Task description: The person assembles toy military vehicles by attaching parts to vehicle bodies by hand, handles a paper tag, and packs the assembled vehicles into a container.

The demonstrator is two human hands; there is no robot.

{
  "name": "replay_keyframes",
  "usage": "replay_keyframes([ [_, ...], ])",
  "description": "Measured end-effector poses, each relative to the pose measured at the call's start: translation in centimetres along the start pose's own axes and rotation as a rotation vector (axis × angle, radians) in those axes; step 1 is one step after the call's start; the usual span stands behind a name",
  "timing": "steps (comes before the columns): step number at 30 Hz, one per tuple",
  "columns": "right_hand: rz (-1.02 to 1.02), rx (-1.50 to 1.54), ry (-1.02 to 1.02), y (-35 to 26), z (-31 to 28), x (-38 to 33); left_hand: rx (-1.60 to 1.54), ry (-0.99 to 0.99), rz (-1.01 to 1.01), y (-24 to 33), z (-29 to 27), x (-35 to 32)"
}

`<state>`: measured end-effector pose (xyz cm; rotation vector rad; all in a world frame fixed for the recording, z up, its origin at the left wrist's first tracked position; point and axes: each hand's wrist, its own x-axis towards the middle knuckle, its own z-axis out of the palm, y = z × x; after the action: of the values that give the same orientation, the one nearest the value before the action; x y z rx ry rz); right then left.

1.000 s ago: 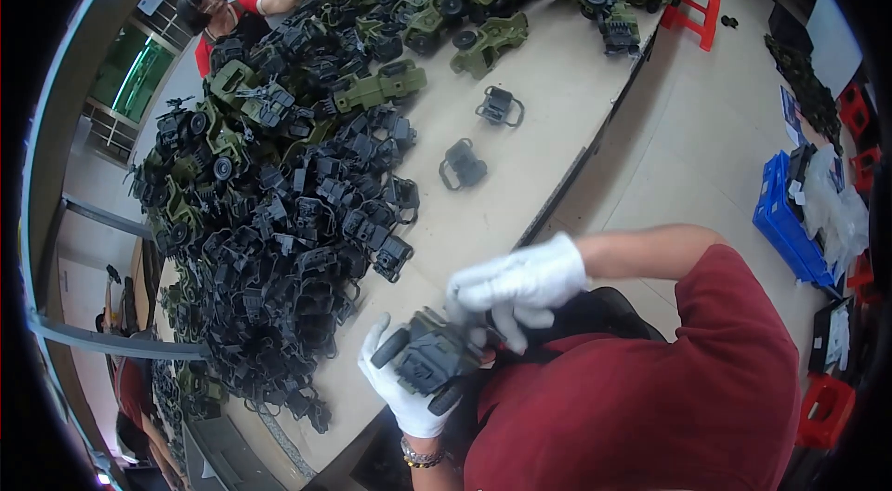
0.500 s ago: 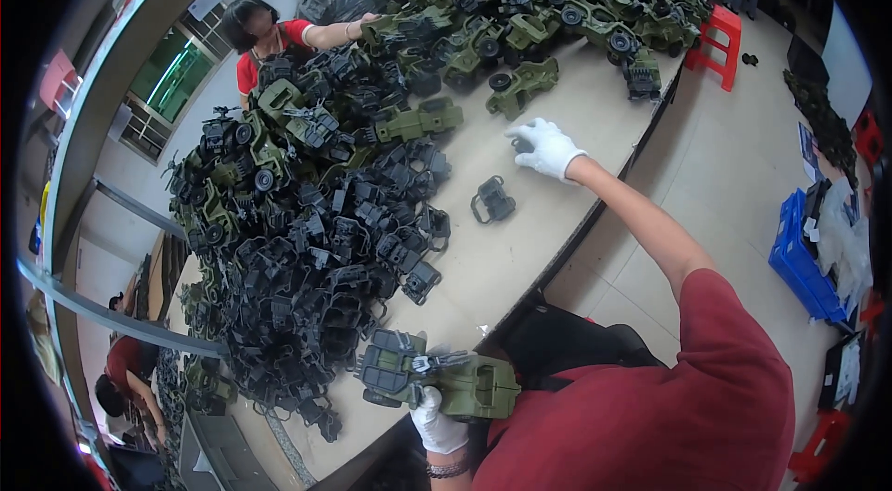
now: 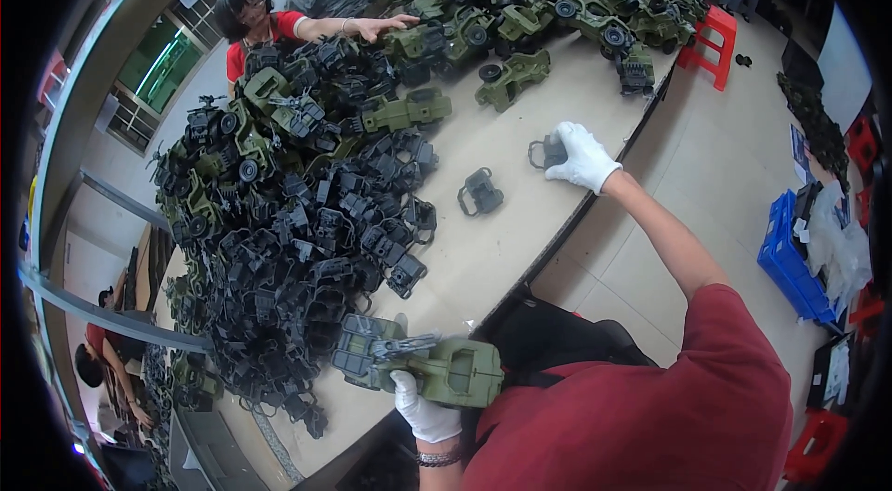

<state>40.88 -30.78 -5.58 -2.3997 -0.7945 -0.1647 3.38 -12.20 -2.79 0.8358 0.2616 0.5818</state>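
Observation:
My left hand (image 3: 426,409), in a white glove, grips a green toy military truck (image 3: 465,368) from its near side, just off the table's front edge. A dark frame-like part covers one end of the truck, and a grey gun-like piece lies on top. My right hand (image 3: 585,159), also gloved, has its fingers closed on a black plastic toy frame (image 3: 546,153) on the table. Its fingers hide part of that piece. A second black toy frame (image 3: 480,192) lies loose to the left of it.
A heap of black toy frames (image 3: 307,277) covers the table's left, with piled green toy trucks (image 3: 520,17) beyond. Across the table a person in red (image 3: 255,26) reaches over the heap. A red stool (image 3: 714,45) and blue crate (image 3: 790,254) stand right of the table.
My right hand has moved right, toward the table's edge, with the black toy frame. The truck in my left hand has tilted slightly. The person across has raised their head and reached further.

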Motion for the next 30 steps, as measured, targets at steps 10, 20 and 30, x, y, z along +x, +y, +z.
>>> replay_keyframes([
  [10, -0.034, 0.530, 0.000, -4.2, 0.0, -2.4, -0.043, 0.199, -0.022, -0.4, -0.4, 2.4],
  [20, -0.460, 0.743, -0.515, -16.9, -1.3, -9.7, 0.098, 0.098, 0.075, -0.3, 2.6, 3.6],
  [30, -0.605, 0.666, -0.440, -16.7, -0.4, -11.1, 0.154, 0.175, 0.108, -0.5, 2.6, 2.5],
])
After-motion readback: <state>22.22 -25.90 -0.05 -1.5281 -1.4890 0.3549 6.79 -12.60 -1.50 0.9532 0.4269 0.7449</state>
